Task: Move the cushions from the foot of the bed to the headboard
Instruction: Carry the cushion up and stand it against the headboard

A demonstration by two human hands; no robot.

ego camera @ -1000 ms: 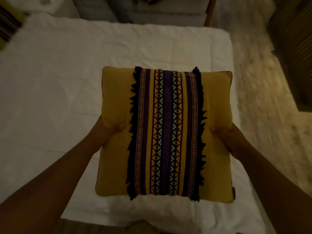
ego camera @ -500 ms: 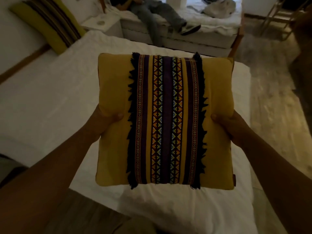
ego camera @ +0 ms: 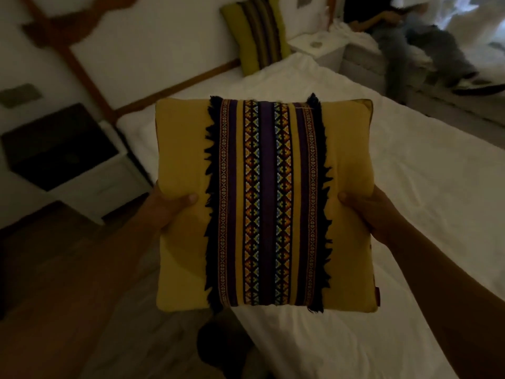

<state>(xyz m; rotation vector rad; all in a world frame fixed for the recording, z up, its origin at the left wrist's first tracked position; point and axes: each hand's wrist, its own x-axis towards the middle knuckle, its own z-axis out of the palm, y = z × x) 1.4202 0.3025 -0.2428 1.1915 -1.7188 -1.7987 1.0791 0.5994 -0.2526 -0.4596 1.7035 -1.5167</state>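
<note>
Two cushions are counted. One mustard-yellow cushion, crossed by a single embroidered purple band with two dark fringes, is held flat in the air at frame centre, above the near left edge of the bed. It is not touching the sheet.

Two hands are seen, both grasping this cushion. The left hand is clamped on the edge at 9 o'clock, the thumb laid across the top face. The right hand is clamped on the edge at 3 o'clock in the same manner. The remaining fingers of both hands are hidden beneath the cushion.

The second item, a green cushion with a dark striped centre, is found at 12 o'clock, propped upright against the white wall at the far end of the bed.

Two bedside units are noted: a dark-topped nightstand at 9 o'clock, on the wooden floor, and a white nightstand at 1 o'clock. One seated person is recorded at 2 o'clock on a second bed, blurred.
</note>
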